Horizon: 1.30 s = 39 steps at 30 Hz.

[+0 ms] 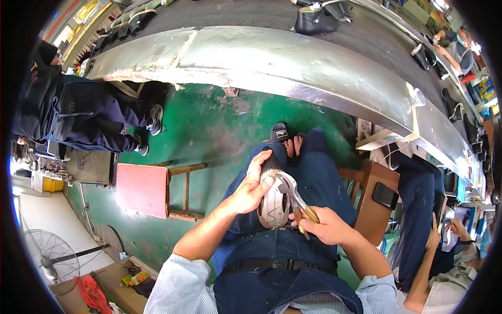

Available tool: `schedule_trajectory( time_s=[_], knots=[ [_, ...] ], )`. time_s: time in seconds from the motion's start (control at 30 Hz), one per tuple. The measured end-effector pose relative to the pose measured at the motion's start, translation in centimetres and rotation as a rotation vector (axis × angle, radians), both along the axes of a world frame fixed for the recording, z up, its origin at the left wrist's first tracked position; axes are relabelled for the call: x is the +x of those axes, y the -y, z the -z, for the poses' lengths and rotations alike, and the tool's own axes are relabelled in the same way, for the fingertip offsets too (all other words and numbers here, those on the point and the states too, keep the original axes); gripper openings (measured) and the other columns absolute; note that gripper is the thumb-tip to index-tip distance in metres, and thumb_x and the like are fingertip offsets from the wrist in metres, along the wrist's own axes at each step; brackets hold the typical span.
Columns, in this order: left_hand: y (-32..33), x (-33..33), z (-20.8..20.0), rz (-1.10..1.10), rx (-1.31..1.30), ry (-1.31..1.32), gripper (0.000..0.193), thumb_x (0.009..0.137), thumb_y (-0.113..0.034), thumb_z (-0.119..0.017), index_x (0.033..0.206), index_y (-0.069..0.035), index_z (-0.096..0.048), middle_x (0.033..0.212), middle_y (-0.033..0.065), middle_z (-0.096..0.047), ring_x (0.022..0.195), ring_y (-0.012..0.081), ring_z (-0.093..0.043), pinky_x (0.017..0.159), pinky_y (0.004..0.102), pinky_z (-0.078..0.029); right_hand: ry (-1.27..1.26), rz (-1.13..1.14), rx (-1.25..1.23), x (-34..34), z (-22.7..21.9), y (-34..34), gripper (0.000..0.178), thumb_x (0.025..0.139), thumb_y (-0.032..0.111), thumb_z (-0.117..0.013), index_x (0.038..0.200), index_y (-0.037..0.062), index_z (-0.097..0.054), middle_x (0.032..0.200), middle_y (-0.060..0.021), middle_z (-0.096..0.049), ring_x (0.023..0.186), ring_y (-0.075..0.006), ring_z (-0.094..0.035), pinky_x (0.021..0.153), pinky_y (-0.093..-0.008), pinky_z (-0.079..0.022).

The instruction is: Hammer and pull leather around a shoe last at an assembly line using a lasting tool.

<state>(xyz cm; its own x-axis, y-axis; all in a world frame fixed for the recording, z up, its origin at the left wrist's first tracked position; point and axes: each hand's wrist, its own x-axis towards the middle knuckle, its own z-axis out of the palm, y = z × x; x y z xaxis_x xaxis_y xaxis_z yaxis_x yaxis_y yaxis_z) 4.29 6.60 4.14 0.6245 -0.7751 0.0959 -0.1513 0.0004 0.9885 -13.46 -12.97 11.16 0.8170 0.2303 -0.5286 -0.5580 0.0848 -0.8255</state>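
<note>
A shoe upper on a last [273,209] rests across my lap, its pale underside turned up and its dark end pointing away from me. My left hand [250,189] is closed round its left side, with the thumb on the pale rough edge. In my right hand [327,226] are pincers [297,201] with yellowish handles. Their metal jaws lie at the shoe's edge, close to my left thumb. Whether the jaws are gripping the material I cannot tell.
Ahead runs a long metal-edged bench [235,49] carrying black shoes [315,21]. A pink-topped stool [142,189] stands left, near a standing person [78,112] and a fan [51,261]. At right, a phone [385,195] lies on a brown seat beside another seated person.
</note>
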Motion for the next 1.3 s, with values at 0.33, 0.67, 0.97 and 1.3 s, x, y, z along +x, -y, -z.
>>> schedule_trajectory(
  time_s=[0.33,0.67,0.97,1.3],
  knots=[
    [0.6,0.6,1.7,-0.068,0.013,0.180,0.050,0.094,-0.015,-0.062,0.139,-0.002,-0.044,0.143,0.0209,-0.044,0.136,0.0349,-0.040,0.114,0.0421,-0.030,0.100,-0.108,-0.487,2.9,0.5,1.9,0.020,0.097,0.018,-0.058,0.105,0.0002,-0.061,0.074,-0.0073,-0.064,0.062,-0.0170,-0.062,0.059,-0.0329,-0.050],
    [1.1,1.0,1.6,-0.129,-0.055,0.102,0.049,0.087,0.001,-0.062,0.134,-0.004,-0.049,0.136,0.0168,-0.051,0.130,0.0318,-0.048,0.108,0.0380,-0.038,0.555,0.223,-0.715,2.3,9.2,-1.7,0.023,0.091,0.012,-0.061,0.110,-0.0007,-0.061,0.096,-0.0200,-0.066,0.087,-0.0391,-0.065,0.075,-0.0400,-0.053],
    [1.7,0.0,1.5,-0.029,-0.156,-0.535,0.048,0.090,-0.005,-0.066,0.135,-0.008,-0.048,0.126,0.0069,-0.052,0.118,0.0161,-0.049,0.103,0.0333,-0.040,0.392,-0.039,-0.743,-0.7,3.3,0.0,0.034,0.095,0.017,-0.058,0.125,-0.0010,-0.054,0.101,-0.0205,-0.066,0.093,-0.0397,-0.065,0.084,-0.0405,-0.052],
    [-0.9,-5.3,-4.9,0.210,-0.095,0.248,0.109,0.078,-0.024,-0.078,0.153,0.004,-0.005,0.157,0.0295,-0.013,0.148,0.0396,-0.018,0.119,0.0454,-0.018,0.697,0.427,-0.442,-1.1,1.1,0.0,0.042,0.093,0.011,-0.060,0.131,-0.0013,-0.046,0.129,-0.0145,-0.059,0.106,-0.0209,-0.060,0.095,-0.0326,-0.045]
  ],
)
